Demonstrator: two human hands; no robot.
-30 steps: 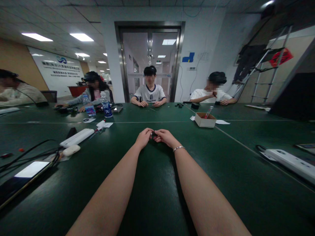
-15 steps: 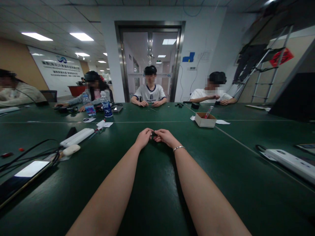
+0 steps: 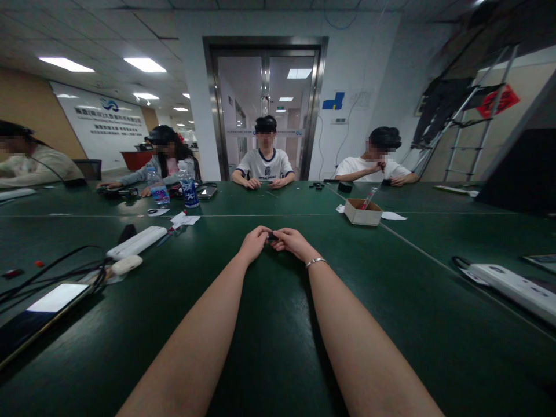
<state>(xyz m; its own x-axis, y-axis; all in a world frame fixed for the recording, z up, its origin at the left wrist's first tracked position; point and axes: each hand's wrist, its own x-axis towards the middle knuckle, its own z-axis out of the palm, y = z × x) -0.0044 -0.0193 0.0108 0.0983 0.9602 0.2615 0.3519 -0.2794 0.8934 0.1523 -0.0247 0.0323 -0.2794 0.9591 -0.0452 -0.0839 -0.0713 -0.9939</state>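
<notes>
Both my arms reach forward over the green table [image 3: 278, 324]. My left hand [image 3: 254, 243] and my right hand [image 3: 292, 242] meet near the middle of the view, fingertips almost touching. Pinched between them is a small dark object [image 3: 271, 236], mostly covered by the fingers and too small to name. Each hand is closed on one side of it, just above the tabletop. A silver bracelet circles my right wrist.
A small open box [image 3: 363, 213] holding a clear tube stands ahead on the right. Power strips [image 3: 138, 242] lie on both sides, with a phone [image 3: 47, 313] and cables at left. Two bottles [image 3: 188, 185] stand farther back. Several people sit around the table.
My hands stay in the same place with the small dark object between them. At the right, the seated person's raised hand has moved up slightly toward the head.
</notes>
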